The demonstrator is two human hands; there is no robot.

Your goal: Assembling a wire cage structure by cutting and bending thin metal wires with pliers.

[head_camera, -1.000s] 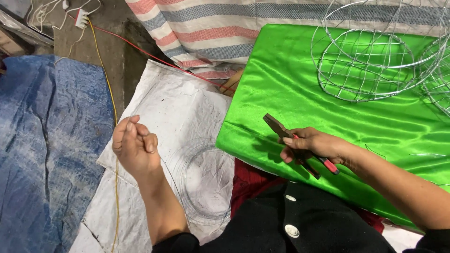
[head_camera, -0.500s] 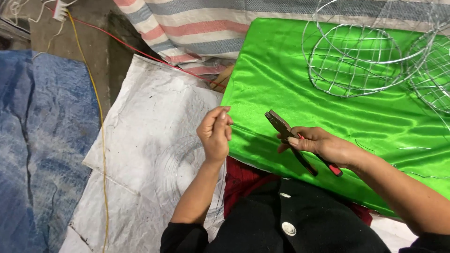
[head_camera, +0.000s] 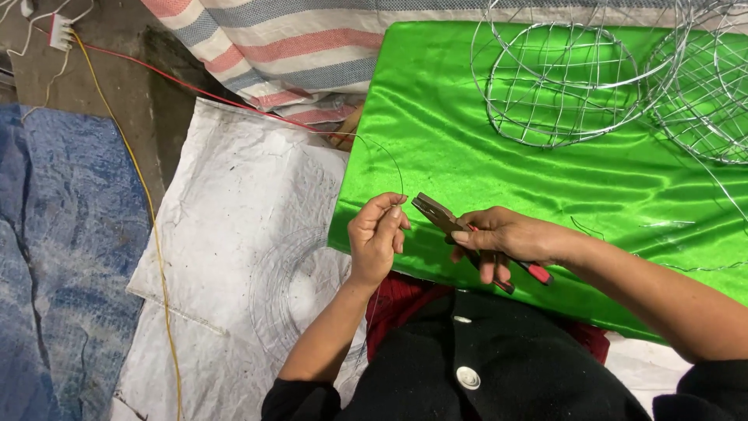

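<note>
Head view, pliers (head_camera: 444,218) near cloth edge (head_camera: 347,234), wire (head_camera: 393,168) probably pinched

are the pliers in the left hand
No, the right hand grips the pliers, while the left hand pinches a thin wire.

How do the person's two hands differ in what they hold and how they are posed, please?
The left hand pinches a thin wire between its fingertips, palm upright; the right hand wraps around the red-handled pliers, knuckles up. The left hand sits at the edge of the green cloth; the right hand lies over it. Both are bare, and the pliers' tips point toward the left hand.
</note>
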